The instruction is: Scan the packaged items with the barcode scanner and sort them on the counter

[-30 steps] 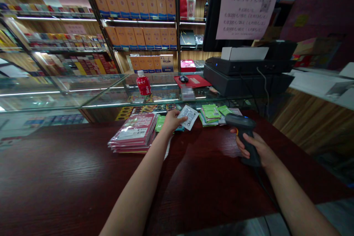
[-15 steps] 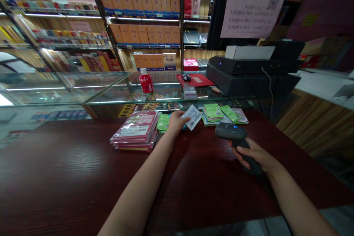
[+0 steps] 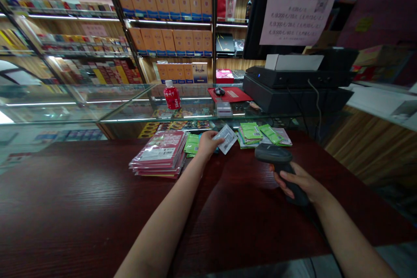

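My left hand point(image 3: 208, 144) pinches a small white packet point(image 3: 226, 140) by its left edge, with the printed side facing up. In my right hand point(image 3: 300, 180) is a dark barcode scanner point(image 3: 274, 154), gripped by its handle, its head pointing left toward the packet. Left of my left hand lie green packets point(image 3: 192, 143), partly hidden behind the hand. Beside them is a stack of pink plastic-wrapped packs point(image 3: 160, 154). Another pile of green and white packets point(image 3: 250, 133) lies beyond the scanner.
The dark wooden table point(image 3: 81, 208) meets a glass display counter point(image 3: 195, 104) at the back. On the glass stand a red bottle point(image 3: 172, 96) and a mouse point(image 3: 220, 91) on a red mat. A monitor point(image 3: 256, 21) and black cash drawer point(image 3: 286, 95) are at right.
The blue light on top of the scanner was lit and is now off. The scanner has shifted very slightly to the right; the packet stays nearly in place.
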### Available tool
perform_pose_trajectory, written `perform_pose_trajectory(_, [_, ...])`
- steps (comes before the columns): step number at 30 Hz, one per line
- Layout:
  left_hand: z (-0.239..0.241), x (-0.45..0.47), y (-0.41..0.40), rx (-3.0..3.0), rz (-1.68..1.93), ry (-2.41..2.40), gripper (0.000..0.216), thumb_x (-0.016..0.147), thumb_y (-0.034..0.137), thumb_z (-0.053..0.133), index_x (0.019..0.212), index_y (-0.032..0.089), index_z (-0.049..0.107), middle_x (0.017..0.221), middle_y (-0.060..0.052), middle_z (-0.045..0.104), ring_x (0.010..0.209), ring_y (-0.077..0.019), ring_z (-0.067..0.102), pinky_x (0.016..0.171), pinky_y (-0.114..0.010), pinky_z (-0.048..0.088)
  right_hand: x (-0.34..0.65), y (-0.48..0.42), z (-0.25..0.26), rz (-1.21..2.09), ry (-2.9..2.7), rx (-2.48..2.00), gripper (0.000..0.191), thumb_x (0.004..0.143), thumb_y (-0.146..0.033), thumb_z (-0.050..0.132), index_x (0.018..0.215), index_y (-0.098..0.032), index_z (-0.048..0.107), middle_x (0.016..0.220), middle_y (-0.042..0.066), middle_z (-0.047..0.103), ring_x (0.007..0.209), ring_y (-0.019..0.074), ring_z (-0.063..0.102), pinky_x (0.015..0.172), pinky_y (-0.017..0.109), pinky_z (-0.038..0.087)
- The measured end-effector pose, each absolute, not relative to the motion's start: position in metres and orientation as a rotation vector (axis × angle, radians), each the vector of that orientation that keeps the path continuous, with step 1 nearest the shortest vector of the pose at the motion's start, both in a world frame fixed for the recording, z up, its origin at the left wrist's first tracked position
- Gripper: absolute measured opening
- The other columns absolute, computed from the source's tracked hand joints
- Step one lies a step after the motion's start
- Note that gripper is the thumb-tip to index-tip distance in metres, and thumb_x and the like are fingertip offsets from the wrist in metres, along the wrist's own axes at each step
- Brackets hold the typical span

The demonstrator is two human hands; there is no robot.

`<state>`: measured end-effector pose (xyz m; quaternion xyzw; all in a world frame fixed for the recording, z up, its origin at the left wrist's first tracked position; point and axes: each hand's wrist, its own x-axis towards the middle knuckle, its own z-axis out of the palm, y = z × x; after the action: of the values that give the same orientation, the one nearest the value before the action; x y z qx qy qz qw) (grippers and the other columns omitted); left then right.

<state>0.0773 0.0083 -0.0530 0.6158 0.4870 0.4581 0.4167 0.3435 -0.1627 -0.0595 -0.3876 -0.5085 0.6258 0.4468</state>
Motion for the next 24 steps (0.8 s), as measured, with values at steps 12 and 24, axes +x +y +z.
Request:
perform_pose_trajectory(12, [-0.049, 0.086, 0.002, 1.277, 1.126, 1.065, 0.025, 0.058, 0.026, 0.076, 0.075, 0.012, 0.063, 0.067, -0.003, 0.067, 0.06, -0.0148, 0.063, 0.059, -0.026, 0.05, 0.354, -0.147, -0.056, 1.338, -0.878, -0.832, 0.025, 0.08, -0.038, 0.067, 0.096, -0.02, 0.06, 0.059, -0.004, 0.051, 0.039, 0.0068, 0.042, 0.035, 0.018, 0.033])
perform_pose_trajectory(24, [-0.031, 0.125, -0.023, 0.857, 0.985, 0.844, 0.014, 0.071, -0.001, 0.065, 0.081, 0.01, 0.065, 0.091, -0.01, 0.069, 0.081, -0.0142, 0.068, 0.075, -0.022, 0.057, 0.362, -0.135, -0.057, 1.18, -0.617, -0.796, 0.027, 0.072, -0.04, 0.073, 0.085, -0.02, 0.061, 0.055, -0.006, 0.049, 0.038, 0.0065, 0.04, 0.034, 0.017, 0.034])
